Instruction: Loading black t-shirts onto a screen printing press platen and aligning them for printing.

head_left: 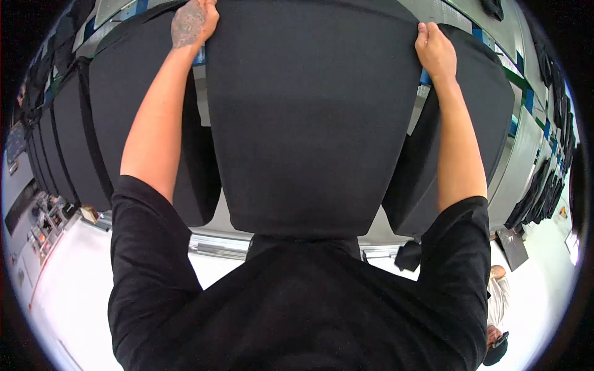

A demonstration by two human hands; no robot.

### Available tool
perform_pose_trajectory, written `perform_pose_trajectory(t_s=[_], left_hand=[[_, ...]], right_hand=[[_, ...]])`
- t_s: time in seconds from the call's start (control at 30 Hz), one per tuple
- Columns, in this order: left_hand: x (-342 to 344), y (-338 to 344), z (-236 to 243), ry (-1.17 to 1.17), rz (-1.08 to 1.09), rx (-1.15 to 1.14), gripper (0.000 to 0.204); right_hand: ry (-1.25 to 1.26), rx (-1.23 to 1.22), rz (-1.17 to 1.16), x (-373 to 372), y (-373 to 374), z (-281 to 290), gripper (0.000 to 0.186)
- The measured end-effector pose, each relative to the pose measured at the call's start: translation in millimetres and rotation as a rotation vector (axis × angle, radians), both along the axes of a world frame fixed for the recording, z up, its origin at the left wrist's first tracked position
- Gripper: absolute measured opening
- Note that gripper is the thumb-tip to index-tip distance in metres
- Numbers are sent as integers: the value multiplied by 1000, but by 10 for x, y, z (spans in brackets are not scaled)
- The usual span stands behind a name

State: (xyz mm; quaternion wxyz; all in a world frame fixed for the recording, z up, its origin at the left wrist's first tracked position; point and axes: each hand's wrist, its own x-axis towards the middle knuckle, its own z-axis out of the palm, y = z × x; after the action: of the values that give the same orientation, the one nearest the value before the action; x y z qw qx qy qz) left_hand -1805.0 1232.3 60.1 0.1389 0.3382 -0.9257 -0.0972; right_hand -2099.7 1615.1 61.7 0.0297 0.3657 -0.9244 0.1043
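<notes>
A large black fabric-covered panel (312, 117), wide at the top and narrowing toward me, hangs in front of my chest. My left hand (195, 21) grips its upper left corner, fingers curled over the edge. At the upper right corner my right hand (435, 51) clasps the edge the same way. Both arms reach straight up and forward. The panel's lower edge ends just above my black shirt.
More black panels of the same kind (133, 105) (482, 111) stand behind on both sides, with a row of several (59, 142) at the left. A control console (34, 229) sits at the far left. Another person (495, 315) is at the lower right on the white floor.
</notes>
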Motion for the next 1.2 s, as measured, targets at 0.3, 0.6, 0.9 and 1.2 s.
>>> perform_pose_trajectory(t_s=[0.3,0.6,0.9,1.2], left_hand=[[-285,-253,-182,-86,66,50,36],[602,254,-4,173,199,464,51],[3645,2850,-351,70,635,1044,51],[4022,3288,-282,348,683,1185,39]], right_hand=[[-39,38,-79,-290,-284,-217,39],[-395,-231,-223,487,372,-128,50],[-1105,-435,-686,3423,2714,-293,60],[-1491,-859,-897,4021,3289,-359,51]])
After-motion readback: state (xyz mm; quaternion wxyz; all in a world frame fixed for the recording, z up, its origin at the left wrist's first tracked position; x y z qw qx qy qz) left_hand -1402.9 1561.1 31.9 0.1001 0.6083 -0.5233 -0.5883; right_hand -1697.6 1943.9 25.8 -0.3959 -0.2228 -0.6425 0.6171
